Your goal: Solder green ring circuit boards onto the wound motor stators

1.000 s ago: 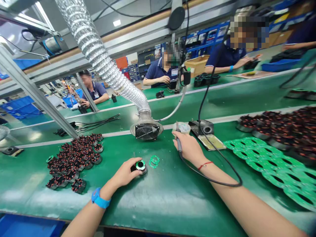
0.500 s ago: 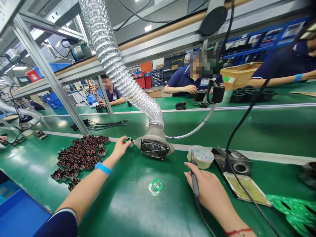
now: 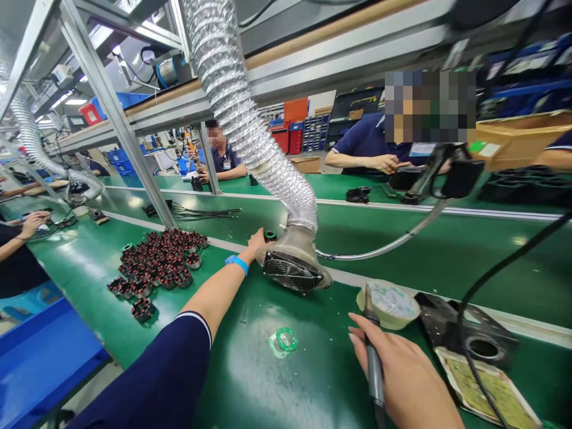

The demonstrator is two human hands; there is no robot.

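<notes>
My left hand [image 3: 256, 243] is stretched out beside the extractor fan [image 3: 292, 272], its fingers closed on a small motor stator with a green ring board [image 3: 270, 236] on top. The fan's hood hides part of this hand. In my right hand [image 3: 402, 372] is a soldering iron [image 3: 373, 357], held like a pen with its tip pointing up and away. That tip is near a round, pale block or tub [image 3: 391, 302], and I cannot tell whether they touch. Between my arms lie green ring-shaped circuit boards [image 3: 286, 339] on the green bench top [image 3: 241, 381].
A heap of black-and-red stators [image 3: 161, 259] covers the bench at left. At right are a black metal stand [image 3: 485, 345] and a sponge tray [image 3: 487, 381], with a black cable crossing them. A silver duct [image 3: 268, 155] hangs overhead. Co-workers sit across and at far left.
My left hand has carried the stator farther away and to the right, partly behind the fan hood. My right hand still holds the soldering iron. The camera view has turned left.
</notes>
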